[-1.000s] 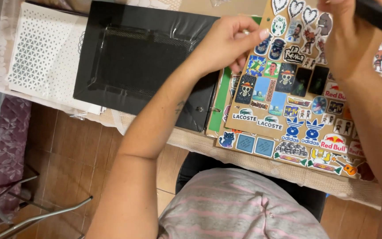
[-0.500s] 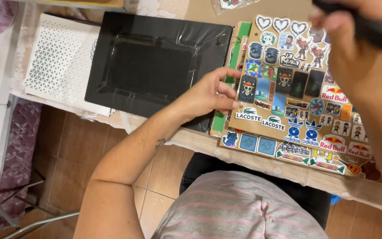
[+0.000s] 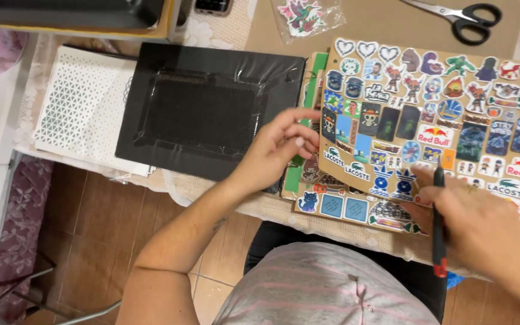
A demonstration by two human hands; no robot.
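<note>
nearest the wearer, the right hand (image 3: 473, 219) was closed around a black craft knife with a red end (image 3: 439, 225), held roughly upright, its upper tip just over the near part of the sticker board (image 3: 446, 129). the hand lay on the board's near edge, covering some stickers there.

the left hand (image 3: 281, 150) was well apart from the right, at the board's left edge. it was loosely open, fingers (image 3: 299, 129) curled and spread, the tips touching or just beside the board's edge; whether they pinched it could not be told. it clasped nothing that showed.

the brown board itself, covered in many small coloured stickers, ran from between the hands out to the right and away beyond them. under its left edge, below the left hand, green and brown sheets (image 3: 299, 168) stuck out.

just left of the left hand lay a black shallow tray (image 3: 206, 114) wrapped in shiny film. further left of it, a white patterned sheet (image 3: 82, 111).

beyond the hands, at the far edge of the table, a clear bag with a bird sticker (image 3: 302, 15) lay, and black-handled scissors (image 3: 458, 15) beyond the right hand.
</note>
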